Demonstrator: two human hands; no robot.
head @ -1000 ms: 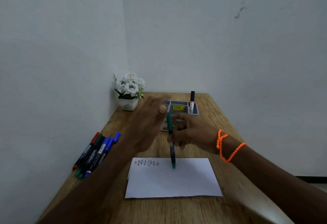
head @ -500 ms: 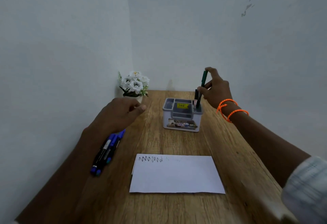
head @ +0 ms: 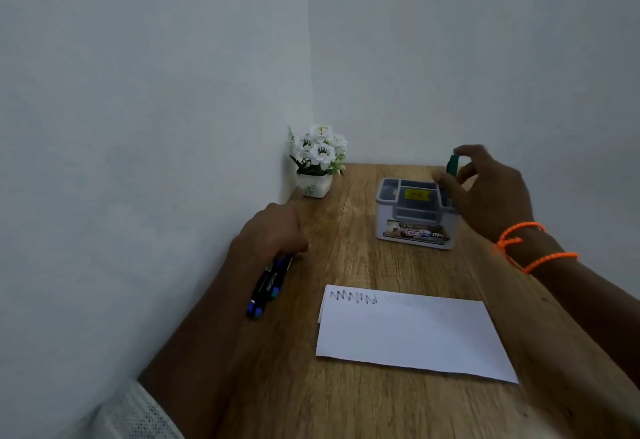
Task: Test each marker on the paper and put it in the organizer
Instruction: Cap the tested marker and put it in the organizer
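At right of centre, the right hand (head: 491, 192) pinches the top of a green marker (head: 452, 165) between thumb and curled fingers; the marker stands upright in the right-hand compartment of the grey organizer (head: 414, 217), only its dark green cap end showing above the hand. The organizer is a pale grey box with several compartments, a yellow label inside and a printed sticker on its front. At left of centre, the left hand (head: 273, 234) rests curled over the loose markers (head: 268, 286), dark barrels with blue and teal ends; whether it grips one I cannot tell. The white paper (head: 412, 334) lies lower centre on the wooden surface (head: 346, 404), with 1 black zigzag scribble at its upper left corner.
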